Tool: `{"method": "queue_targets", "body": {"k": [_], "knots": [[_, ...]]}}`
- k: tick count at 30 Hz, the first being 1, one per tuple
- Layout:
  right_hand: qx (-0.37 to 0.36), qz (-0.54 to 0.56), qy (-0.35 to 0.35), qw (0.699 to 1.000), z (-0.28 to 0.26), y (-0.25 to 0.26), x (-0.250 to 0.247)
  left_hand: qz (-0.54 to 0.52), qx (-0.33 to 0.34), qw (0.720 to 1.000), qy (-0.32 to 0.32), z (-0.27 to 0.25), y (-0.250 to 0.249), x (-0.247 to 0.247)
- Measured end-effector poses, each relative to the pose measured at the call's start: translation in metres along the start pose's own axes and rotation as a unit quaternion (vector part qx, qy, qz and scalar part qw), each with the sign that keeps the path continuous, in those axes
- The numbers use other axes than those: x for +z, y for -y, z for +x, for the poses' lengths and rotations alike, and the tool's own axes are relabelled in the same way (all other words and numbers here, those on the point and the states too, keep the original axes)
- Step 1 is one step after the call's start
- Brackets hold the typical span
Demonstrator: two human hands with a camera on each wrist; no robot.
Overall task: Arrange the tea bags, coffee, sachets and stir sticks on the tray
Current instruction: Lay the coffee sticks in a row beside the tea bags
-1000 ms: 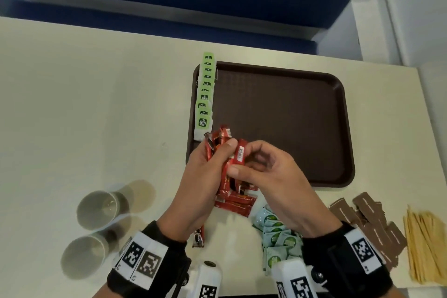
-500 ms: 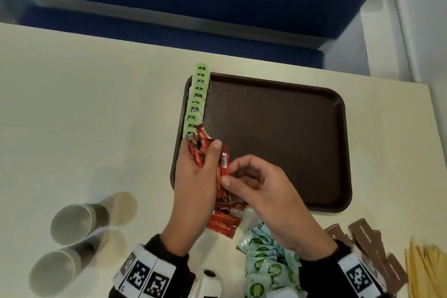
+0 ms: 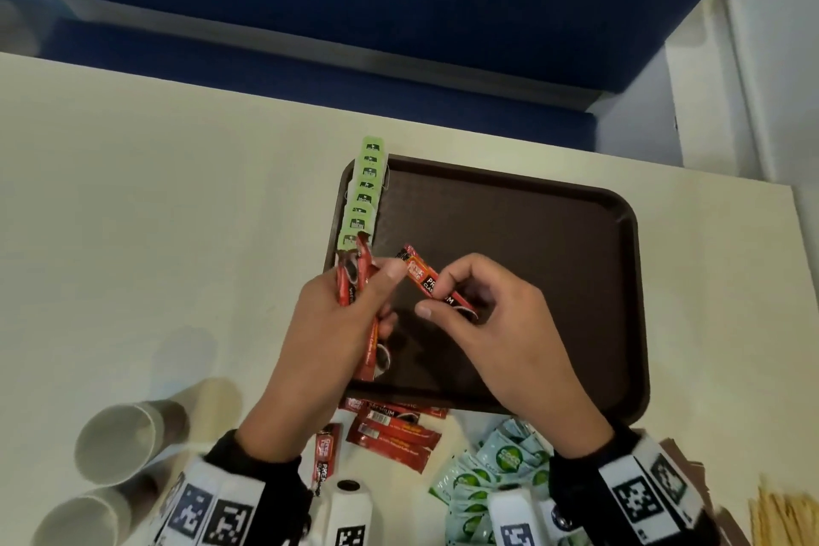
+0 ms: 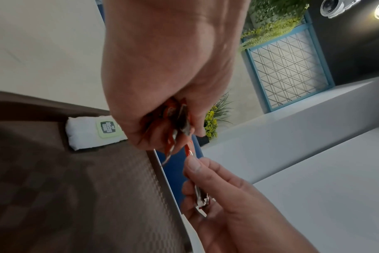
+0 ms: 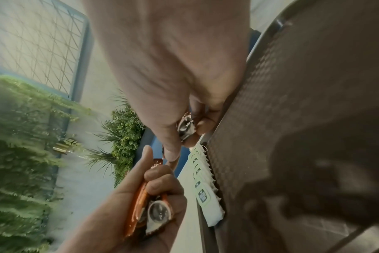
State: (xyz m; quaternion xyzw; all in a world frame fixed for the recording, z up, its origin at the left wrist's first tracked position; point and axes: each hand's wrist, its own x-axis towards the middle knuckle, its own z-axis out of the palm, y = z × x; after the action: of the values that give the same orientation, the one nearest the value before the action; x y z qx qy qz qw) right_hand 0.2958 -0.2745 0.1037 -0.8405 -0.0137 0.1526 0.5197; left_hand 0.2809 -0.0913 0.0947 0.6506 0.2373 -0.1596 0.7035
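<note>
The hands have moved forward over the tray [image 3: 576, 279]: the left hand [image 3: 337, 337] grips a bundle of red coffee sticks [image 3: 354, 275], and the right hand [image 3: 496, 332] now pinches a single coffee stick [image 3: 436, 286] drawn clear of it a moment ago, likely the first to be laid down. Just beyond the left hand, tea bags [image 3: 363, 195] line the tray's edge; the left wrist view shows their white pouches. Behind the hands, more sticks, green sachets [image 3: 496, 465] and stir sticks [image 3: 784, 519] wait on the bench [image 3: 155, 235].
</note>
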Motion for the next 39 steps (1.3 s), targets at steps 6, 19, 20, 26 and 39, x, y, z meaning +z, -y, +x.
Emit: {"method": "queue_targets", "body": {"k": [6,19,20,26,39], "knots": [[0.062,0.114,0.019,0.991,0.004,0.003,0.001,0.036,0.030,0.997,-0.057,0.006,0.003,-0.002],[0.138,0.179,-0.009,0.974,0.018,-0.005,-0.010,0.019,0.049,0.990,-0.134,-0.005,0.016,0.004],[0.117,0.132,-0.010,0.984,0.020,-0.005,-0.011,0.014,0.044,0.990,-0.137,-0.004,0.017,0.005],[-0.105,-0.207,0.023,0.972,0.038,-0.005,0.007,-0.012,0.034,0.989,-0.146,0.010,0.015,0.006],[-0.073,-0.382,-0.030,0.921,0.156,-0.046,-0.002,-0.069,0.023,0.985,-0.156,0.027,0.005,-0.014]]}}
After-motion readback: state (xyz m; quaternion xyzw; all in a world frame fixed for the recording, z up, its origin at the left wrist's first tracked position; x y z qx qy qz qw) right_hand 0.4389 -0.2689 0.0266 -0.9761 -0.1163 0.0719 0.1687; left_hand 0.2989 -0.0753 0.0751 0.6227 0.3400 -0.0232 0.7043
